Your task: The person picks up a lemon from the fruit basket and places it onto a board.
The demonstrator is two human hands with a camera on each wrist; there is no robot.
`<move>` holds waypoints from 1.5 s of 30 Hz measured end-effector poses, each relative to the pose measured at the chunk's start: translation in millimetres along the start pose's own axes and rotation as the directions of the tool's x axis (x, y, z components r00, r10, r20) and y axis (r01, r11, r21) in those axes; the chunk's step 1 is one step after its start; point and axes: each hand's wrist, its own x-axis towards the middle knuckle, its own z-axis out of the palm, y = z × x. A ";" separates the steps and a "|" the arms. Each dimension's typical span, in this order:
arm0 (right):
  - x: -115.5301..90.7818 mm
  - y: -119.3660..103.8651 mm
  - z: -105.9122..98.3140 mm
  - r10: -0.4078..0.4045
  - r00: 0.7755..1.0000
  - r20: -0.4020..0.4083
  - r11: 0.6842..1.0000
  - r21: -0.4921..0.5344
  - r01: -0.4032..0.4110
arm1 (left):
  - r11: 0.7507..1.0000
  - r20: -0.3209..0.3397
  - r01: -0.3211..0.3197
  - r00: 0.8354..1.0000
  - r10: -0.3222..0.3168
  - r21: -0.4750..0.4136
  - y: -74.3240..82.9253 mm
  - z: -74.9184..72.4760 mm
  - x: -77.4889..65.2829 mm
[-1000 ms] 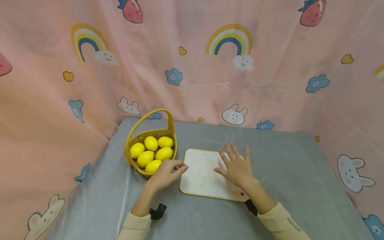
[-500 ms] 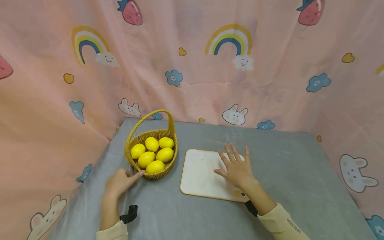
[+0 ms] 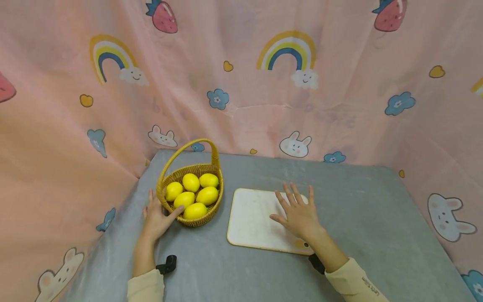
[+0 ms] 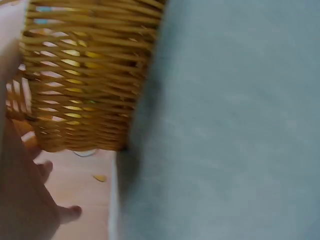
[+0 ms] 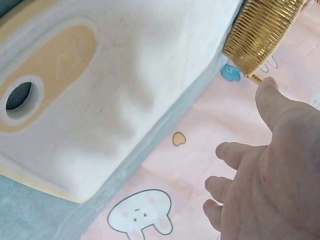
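Note:
A yellow-brown wicker basket point(image 3: 208, 214) with a tall arched handle holds several yellow lemons point(image 3: 194, 211). My left hand point(image 3: 155, 218) is at its near left side, thumb over the front rim and the other fingers spread along the outside. In the left wrist view the woven wall of the basket point(image 4: 90, 85) is close beside the hand point(image 4: 25, 195), with some fingertips free of it. My right hand point(image 3: 299, 216), fingers spread and holding nothing, hovers over a white cutting board point(image 3: 250, 218). In the right wrist view the board point(image 5: 125, 90) shows its tan corner and round hole.
The grey tabletop point(image 3: 358, 218) extends around the basket and board. A pink curtain point(image 3: 249, 121) printed with rainbows and rabbits encloses the back and sides. A black wrist mount point(image 3: 167, 265) sits on the left wrist.
My left hand has swung left from between basket and board to the basket's left side, its thumb now over the rim. My right hand has hardly moved.

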 end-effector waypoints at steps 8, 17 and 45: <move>2.2 -1.1 3.0 0.005 1.000 -0.002 1.000 -0.028 -0.005 | 0.996 -0.043 -0.036 0.998 0.040 0.086 -7.7 6.5 0.1; 32.6 -17.2 -4.1 -0.143 0.989 -0.024 0.917 0.372 0.142 | 0.995 -0.048 -0.029 0.998 0.034 0.094 -8.3 5.3 -2.8; 138.9 -161.8 -0.7 -0.455 0.888 -0.066 0.282 0.935 0.214 | 0.996 -0.053 -0.033 0.998 0.037 0.087 -12.5 11.6 -4.6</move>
